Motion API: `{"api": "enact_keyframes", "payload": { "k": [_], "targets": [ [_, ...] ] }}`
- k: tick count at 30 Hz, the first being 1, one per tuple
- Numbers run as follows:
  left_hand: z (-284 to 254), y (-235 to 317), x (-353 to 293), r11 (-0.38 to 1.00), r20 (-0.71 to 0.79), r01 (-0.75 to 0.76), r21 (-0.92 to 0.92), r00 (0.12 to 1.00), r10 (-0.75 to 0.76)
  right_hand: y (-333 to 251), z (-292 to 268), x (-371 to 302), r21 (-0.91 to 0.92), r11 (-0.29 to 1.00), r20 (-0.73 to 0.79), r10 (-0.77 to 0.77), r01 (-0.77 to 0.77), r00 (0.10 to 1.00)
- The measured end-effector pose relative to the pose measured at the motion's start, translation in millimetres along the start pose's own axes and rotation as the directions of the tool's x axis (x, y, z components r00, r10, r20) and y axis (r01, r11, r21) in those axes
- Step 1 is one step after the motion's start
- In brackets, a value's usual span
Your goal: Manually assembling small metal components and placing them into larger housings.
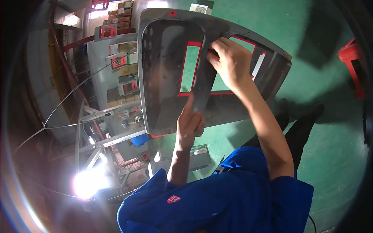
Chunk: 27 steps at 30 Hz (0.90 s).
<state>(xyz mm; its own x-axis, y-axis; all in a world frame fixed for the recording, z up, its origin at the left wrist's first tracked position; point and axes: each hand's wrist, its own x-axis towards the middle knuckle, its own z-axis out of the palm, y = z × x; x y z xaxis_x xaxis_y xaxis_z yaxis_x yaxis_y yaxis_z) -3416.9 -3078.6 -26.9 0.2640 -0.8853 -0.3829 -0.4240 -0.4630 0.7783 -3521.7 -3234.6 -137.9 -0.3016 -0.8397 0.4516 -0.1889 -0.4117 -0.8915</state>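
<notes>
A large dark grey panel (167, 112) with rounded corners and a raised rim lies tilted before me. Red strips edge its rectangular cut-outs, and green floor shows through them. My left hand (189, 122) points its index finger at the lower red edge of the narrow cut-out (189, 70), its tip at or very near the surface. The other fingers of that hand are curled, with nothing visible in them. Over the rib between the cut-outs, my right hand (232, 62) has its fingers pinched together. Whatever they may hold is too small or hidden to make out.
On the left stand stacked boxes (118, 17), red-and-grey parts (127, 86) and a metal frame (120, 138). A grey vented unit (199, 157) sits below the panel. A red plastic object (351, 58) is on the green floor at right. Thin cables (74, 91) cross the left side.
</notes>
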Motion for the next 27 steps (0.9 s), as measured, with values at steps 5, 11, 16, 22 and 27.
{"api": "enact_keyframes", "payload": {
  "k": [5, 11, 16, 22, 27],
  "targets": [
    [3.9, 3.4, 6.6, 0.995, 0.054, -0.092, -0.049, 0.994, 0.095, 8.5, -11.8, 5.2, 0.071, 0.995, 0.025, 0.065, -0.067, 0.998],
    [35.8, 10.2, 23.0, 0.957, -0.054, -0.153, -0.248, 0.988, 0.144, -21.8, -64.5, -33.6, 0.492, 0.638, 0.673, 0.154, -0.593, 0.724],
    [62.2, 32.4, 43.6, 0.964, -0.054, -0.107, -0.244, 0.994, 0.096, -11.6, -82.5, -11.7, 0.501, 0.507, 0.727, 0.192, -0.701, 0.659],
    [64.5, 44.9, 68.2, 0.929, -0.243, -0.252, -0.27, 0.952, 0.188, 37.8, -77.0, 31.0, 0.585, 0.089, 0.735, 0.362, -0.806, 0.573],
    [53.4, 29.6, 96.4, 0.927, -0.428, -0.241, -0.286, 0.898, 0.101, 123.8, -48.3, 58.7, 0.314, 0.643, 0.584, 0.449, -0.698, 0.676]
  ]
}}
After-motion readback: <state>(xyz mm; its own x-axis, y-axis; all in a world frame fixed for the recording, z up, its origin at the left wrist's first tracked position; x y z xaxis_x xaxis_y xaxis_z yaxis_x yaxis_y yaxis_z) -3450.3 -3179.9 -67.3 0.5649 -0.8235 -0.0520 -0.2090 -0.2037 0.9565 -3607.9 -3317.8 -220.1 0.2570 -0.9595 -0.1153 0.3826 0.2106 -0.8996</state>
